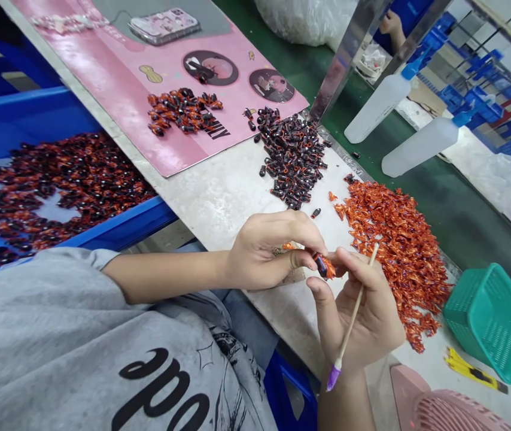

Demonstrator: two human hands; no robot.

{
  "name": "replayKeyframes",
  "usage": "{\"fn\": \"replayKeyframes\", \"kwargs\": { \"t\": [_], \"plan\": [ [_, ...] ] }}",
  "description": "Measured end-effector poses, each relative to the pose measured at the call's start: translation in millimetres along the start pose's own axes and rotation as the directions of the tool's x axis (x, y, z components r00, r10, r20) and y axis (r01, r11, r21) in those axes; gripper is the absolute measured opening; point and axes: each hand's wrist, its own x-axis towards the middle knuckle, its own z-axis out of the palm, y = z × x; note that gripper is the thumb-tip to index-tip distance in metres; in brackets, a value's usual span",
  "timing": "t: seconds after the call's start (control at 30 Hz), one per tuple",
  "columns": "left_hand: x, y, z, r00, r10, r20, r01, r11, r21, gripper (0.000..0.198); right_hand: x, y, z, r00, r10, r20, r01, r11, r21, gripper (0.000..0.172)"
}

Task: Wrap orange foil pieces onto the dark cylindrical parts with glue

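Note:
Pinched between thumb and index finger of my left hand (273, 251) is a small black-and-orange plastic piece (325, 266), its orange end pointing right. Another bit of orange shows behind that thumb, partly hidden. My right hand (363, 314) has a thin wooden stick (352, 320) with a purple tip lodged across its fingers, the tip pointing down. Its index fingertip is close to the piece's orange end; I cannot tell whether they touch. Beyond the hands lie a pile of small black parts (292, 157) and a larger pile of orange parts (394, 239).
Joined black-and-orange pieces (181, 111) lie on a pink mat (125, 114) with a phone (164, 25). More fill a blue tray (116, 230) at left. Two white bottles (377, 108), a green basket (466, 299), a yellow cutter (473, 366) and a pink fan (448, 407) stand around.

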Motion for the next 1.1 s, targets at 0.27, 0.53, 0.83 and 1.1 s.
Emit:
{"fn": "replayKeyframes", "kwargs": {
  "t": [0.27,0.53,0.83,1.1],
  "plan": [
    [2.0,6.8,-5.5,0.935,-0.306,0.178,0.327,0.94,-0.1,0.028,6.5,-1.6,-3.0,0.989,-0.147,-0.024,0.138,0.964,-0.229,0.039],
    [-2.9,11.8,-4.9,0.835,-0.482,0.267,0.527,0.839,-0.134,0.041,1.9,1.9,-2.4,1.0,-0.009,-0.003,0.009,1.0,-0.03,0.041],
    [-4.4,8.6,3.2,0.959,-0.113,0.261,0.137,0.988,-0.073,0.016,6.9,-0.8,-2.6,0.978,0.063,0.2,-0.05,0.996,-0.072,0.031],
    [-9.8,4.0,4.7,0.955,-0.14,0.26,0.163,0.985,-0.066,0.021,4.0,1.8,1.1,0.983,0.035,0.177,-0.016,0.994,-0.109,0.026]
  ]
}}
